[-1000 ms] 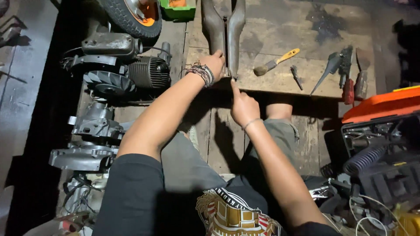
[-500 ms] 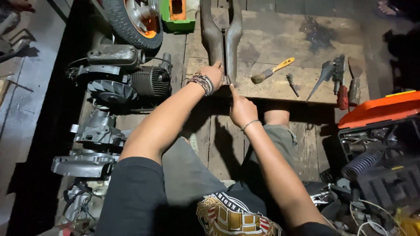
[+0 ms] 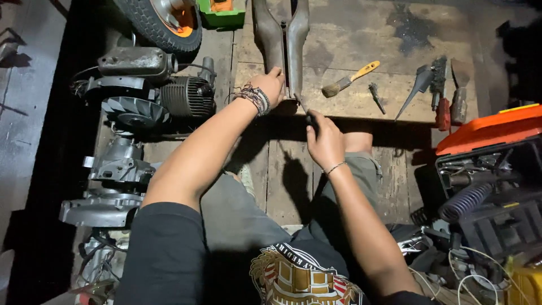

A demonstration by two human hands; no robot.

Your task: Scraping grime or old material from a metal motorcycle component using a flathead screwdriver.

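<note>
Forked metal part (image 3: 282,42): a grey-brown, dull, scuffed piece with two long arms that met at its near end; it lay on the raised wooden board (image 3: 361,96), reaching away toward the top edge of view.
Left hand (image 3: 271,85): rested on the near end of the forked metal part, fingers curled over it and pressing it down; a stack of braided cord bands circled the wrist.
Right hand (image 3: 324,141): closed around a thin dark tool (image 3: 304,107), whose slim tip slanted up to the near end of the forked part; a fine bracelet sat on the wrist.
Brush (image 3: 350,79): yellow wooden handle, worn bristle head, flat on the board just right of the forked part.
Small dark bit (image 3: 376,97): short, metal, lying beside the brush.
Hand tools (image 3: 437,90): a grey pointed scraper, a wire brush and a red-handled tool, grouped at the board's right end.
Orange case lid (image 3: 488,130): smooth plastic, at the right edge, above a black tray of tools.
Green box (image 3: 223,14): small, plastic, orange inside, at the top beside the tyre.
Tyre (image 3: 155,22): black treaded rubber on an orange rim, top left.
Engine (image 3: 169,96): finned grey metal cylinder with a fan wheel, on the floor left of the left arm.
Shirt print (image 3: 299,277): gold and red emblem on black cloth, bottom centre.
</note>
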